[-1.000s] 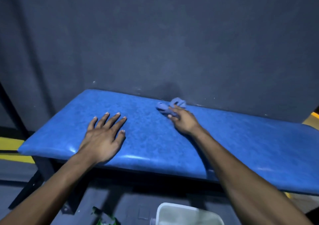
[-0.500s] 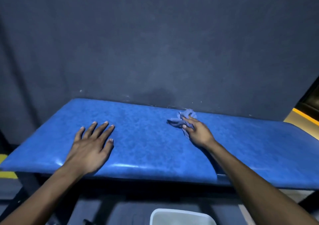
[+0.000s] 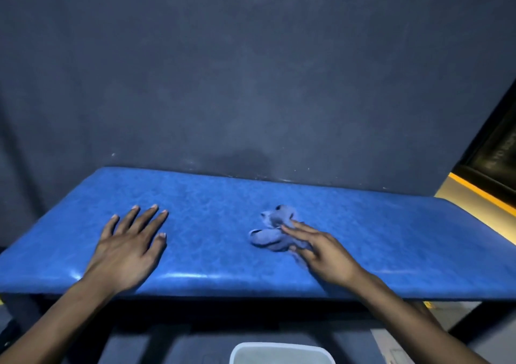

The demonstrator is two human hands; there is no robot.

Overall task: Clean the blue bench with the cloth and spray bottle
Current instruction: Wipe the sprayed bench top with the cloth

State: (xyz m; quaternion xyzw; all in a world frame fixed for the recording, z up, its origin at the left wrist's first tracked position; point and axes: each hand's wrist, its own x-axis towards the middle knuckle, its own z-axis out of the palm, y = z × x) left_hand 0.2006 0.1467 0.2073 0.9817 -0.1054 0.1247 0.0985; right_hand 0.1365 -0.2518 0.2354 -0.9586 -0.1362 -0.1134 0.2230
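Note:
The blue padded bench (image 3: 391,240) runs across the view against a dark wall. A crumpled pale blue cloth (image 3: 275,231) lies on its middle. My right hand (image 3: 321,249) presses down on the cloth's right part with fingers extended, and part of the cloth is hidden under the palm. My left hand (image 3: 129,246) rests flat on the bench's left part, fingers spread, holding nothing. No spray bottle is in view.
A white plastic container (image 3: 282,352) stands on the floor below the bench's front edge. The dark wall (image 3: 251,84) rises right behind the bench. A yellow-edged ledge (image 3: 480,196) is at the far right.
My right hand has drawn the cloth from the back edge toward the front and to the right. My left hand stayed flat on the bench. The view shifted right.

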